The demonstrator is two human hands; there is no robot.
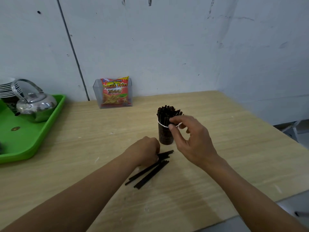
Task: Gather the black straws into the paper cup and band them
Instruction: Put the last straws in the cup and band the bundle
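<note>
A dark paper cup (pixel 165 134) stands upright mid-table, packed with black straws (pixel 167 113) that stick out of its top. A thin white band (pixel 162 125) runs around the bundle at the cup's rim. My right hand (pixel 192 139) pinches that band between thumb and forefinger at the cup's right side. Several loose black straws (pixel 150 171) lie flat on the table in front of the cup. My left hand (pixel 147 151) rests curled over their far ends, fingers closed on them.
A green tray (pixel 33 139) at the left holds a metal kettle (pixel 36 104) and a stack of paper cups (pixel 8 91). A clear holder with a red French Fries snack bag (pixel 114 92) stands against the wall. The table's edge runs along the right and front.
</note>
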